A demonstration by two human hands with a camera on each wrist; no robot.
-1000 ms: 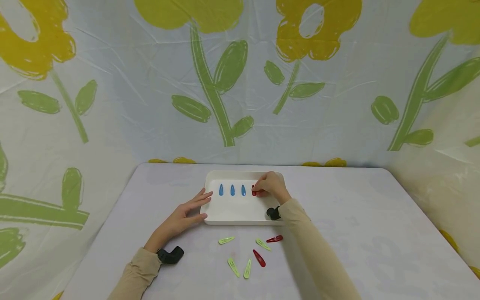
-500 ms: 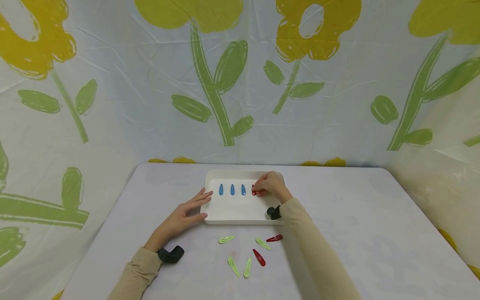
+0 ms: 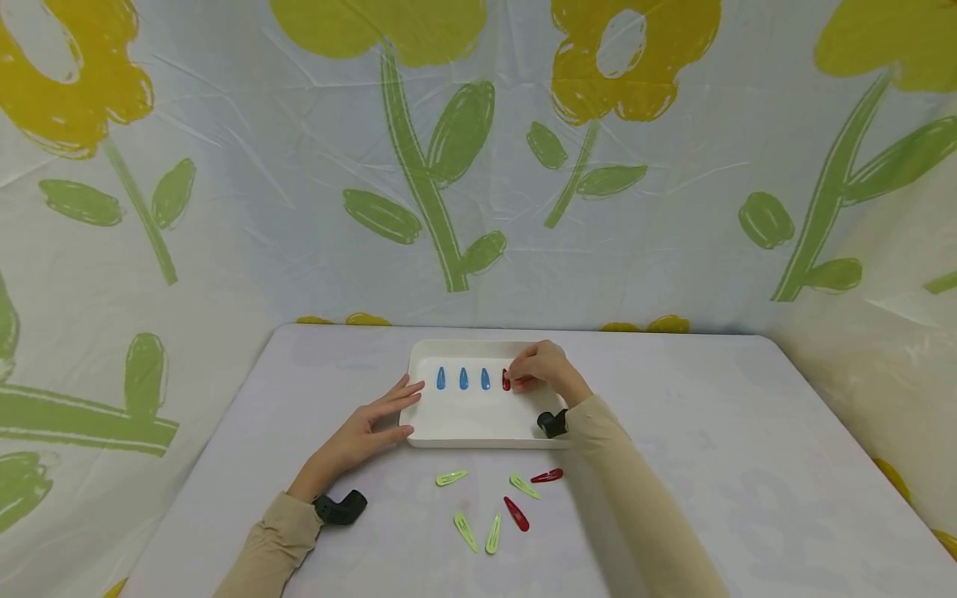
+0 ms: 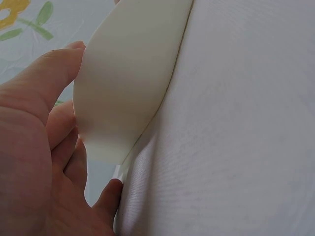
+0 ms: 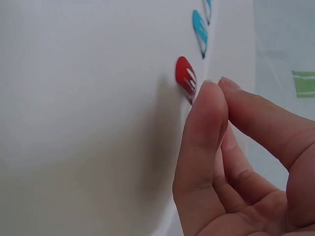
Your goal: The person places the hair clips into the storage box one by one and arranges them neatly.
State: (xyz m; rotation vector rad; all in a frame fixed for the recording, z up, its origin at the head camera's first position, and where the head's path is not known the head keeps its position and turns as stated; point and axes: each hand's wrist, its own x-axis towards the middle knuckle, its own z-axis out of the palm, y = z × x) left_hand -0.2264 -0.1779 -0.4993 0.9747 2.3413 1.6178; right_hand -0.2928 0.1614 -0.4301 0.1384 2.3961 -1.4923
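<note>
A white tray (image 3: 463, 419) holds a row of blue snap hair clips (image 3: 463, 379) and one red hair clip (image 3: 506, 379) at the row's right end. My right hand (image 3: 544, 370) is just right of the red clip. In the right wrist view that red clip (image 5: 185, 73) lies on the tray beyond my fingertips, apart from them. Thumb and index finger are close together with nothing seen between them. My left hand (image 3: 374, 423) rests at the tray's left rim, fingers spread. In the left wrist view its fingers touch the tray's outer wall (image 4: 123, 73).
In front of the tray, several light green hair clips (image 3: 464, 531) and two red ones, a nearer red clip (image 3: 517, 514) and a farther red clip (image 3: 547, 475), lie scattered on the white table (image 3: 710, 465). A flower-print curtain (image 3: 299, 166) hangs behind the table.
My right hand has let go of the red hair clip and moved slightly to the right, so more of the clip shows. The left hand and the tray have stayed still.
</note>
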